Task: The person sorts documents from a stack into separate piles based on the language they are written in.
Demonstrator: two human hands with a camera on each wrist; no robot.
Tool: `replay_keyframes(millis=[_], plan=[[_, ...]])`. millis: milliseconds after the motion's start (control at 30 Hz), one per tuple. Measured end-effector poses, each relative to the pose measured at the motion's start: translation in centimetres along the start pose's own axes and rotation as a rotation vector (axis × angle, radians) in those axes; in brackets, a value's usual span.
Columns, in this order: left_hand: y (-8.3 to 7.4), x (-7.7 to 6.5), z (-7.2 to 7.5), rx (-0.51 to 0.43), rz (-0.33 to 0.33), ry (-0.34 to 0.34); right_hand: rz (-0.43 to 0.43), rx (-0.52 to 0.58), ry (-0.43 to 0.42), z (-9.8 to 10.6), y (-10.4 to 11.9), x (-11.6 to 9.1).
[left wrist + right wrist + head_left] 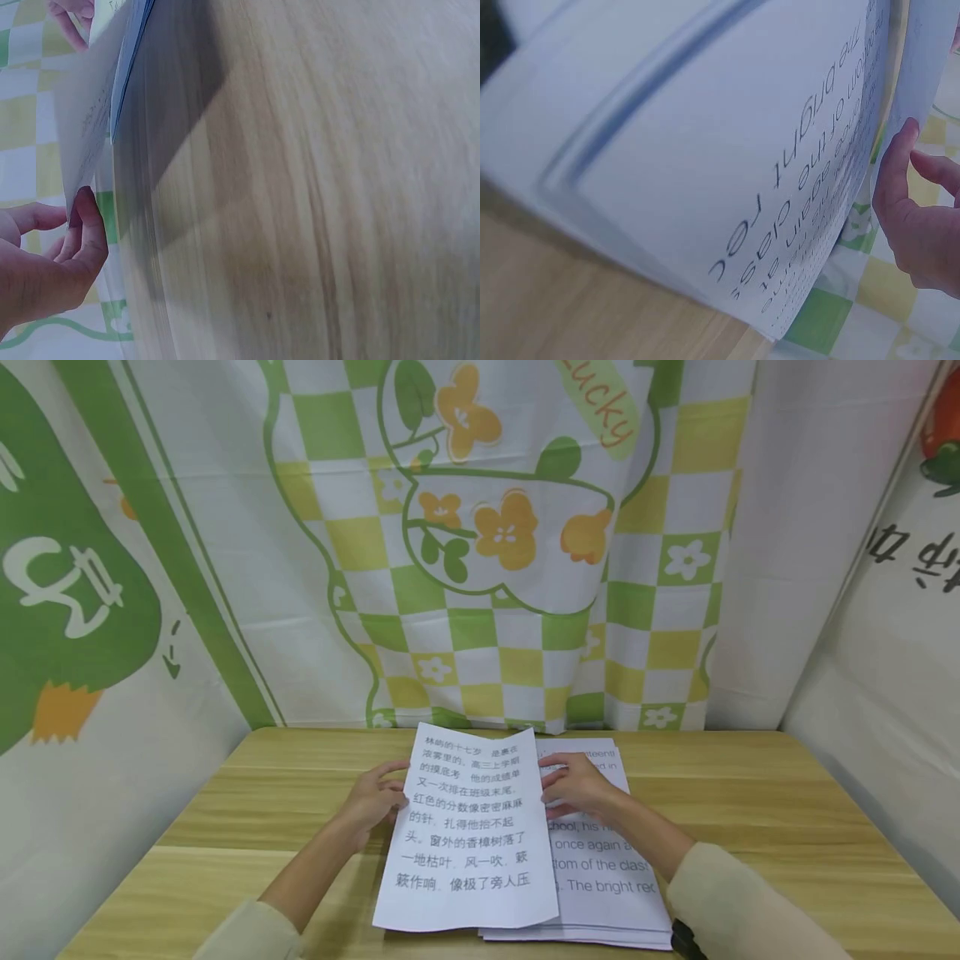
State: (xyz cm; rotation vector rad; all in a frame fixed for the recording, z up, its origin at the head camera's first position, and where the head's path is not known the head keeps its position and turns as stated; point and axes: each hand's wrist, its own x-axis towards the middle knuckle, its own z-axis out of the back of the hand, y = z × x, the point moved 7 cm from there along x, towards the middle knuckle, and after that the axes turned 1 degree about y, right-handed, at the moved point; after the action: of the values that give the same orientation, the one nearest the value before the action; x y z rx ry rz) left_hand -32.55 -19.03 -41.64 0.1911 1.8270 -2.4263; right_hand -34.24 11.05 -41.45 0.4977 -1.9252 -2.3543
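Observation:
A white sheet of paper [465,827] printed with Chinese text is raised off the table, tilted toward me. On its left edge, my left hand [372,797] pinches it between thumb and fingers; the left wrist view shows that left hand [56,259] with the sheet [90,112] between its fingertips. My right hand [581,785] holds the opposite edge, its fingers [896,169] against the paper in the right wrist view. Below and to the right lies a stack of paper [600,893] with large English print on top, partly covered by the raised sheet.
The papers are on a wood-grain table [247,827]. Behind the table hangs a green, yellow and white checked curtain [480,652] with flower prints. White printed fabric [862,635] closes off the right side, and a green-patterned one [75,568] the left.

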Motion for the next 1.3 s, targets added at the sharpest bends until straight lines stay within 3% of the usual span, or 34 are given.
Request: replay_keyframes(millis=[367,800,1300], plan=[[0.4,-0.2,2.0,-0.012,0.034,-0.050,-0.044,0.062,0.031,-1.8,0.2,0.5],[0.4,-0.7,4.6,0.027,0.043,-0.091,0.021,0.181,0.180,-5.1,1.4,0.2],[0.7,-0.9,6.4,0.070,0.058,-0.131,0.039,0.111,0.278,-7.8,1.7,0.2]])
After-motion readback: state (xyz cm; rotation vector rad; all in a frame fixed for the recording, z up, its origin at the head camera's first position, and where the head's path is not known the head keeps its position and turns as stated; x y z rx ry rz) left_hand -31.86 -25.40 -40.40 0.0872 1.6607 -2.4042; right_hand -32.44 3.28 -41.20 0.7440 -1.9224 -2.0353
